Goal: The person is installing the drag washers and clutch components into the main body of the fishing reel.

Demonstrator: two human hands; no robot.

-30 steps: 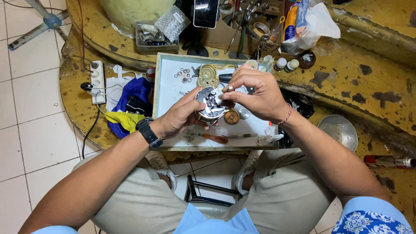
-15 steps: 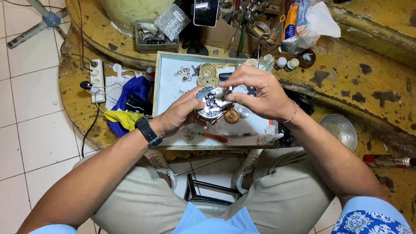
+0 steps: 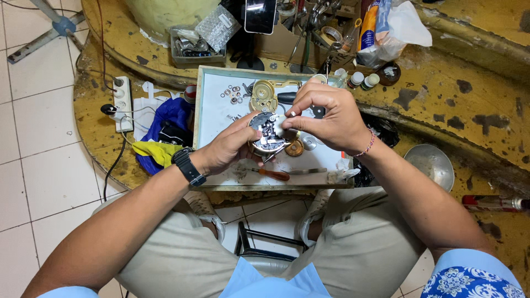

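Tray: white work tray [image 3: 215,118], crowded, parts near rim.
Left hand [image 3: 229,148]: fingers grasping round mechanism [image 3: 266,132].
Right hand [image 3: 326,117]: fingertips pinching small white piece [image 3: 280,124].

Round silver mechanism [image 3: 267,133], open face up with gears exposed, above the white tray [image 3: 215,116]

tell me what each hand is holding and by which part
Left hand cups the round metal mechanism from its left side and underneath; right hand pinches a small white piece over it.

A black watch [image 3: 187,165] rings the wrist behind the left hand [image 3: 229,146], a thin red bracelet [image 3: 366,147] behind the right hand [image 3: 331,116], with light-blue sleeves and khaki trousers [image 3: 353,243] below.
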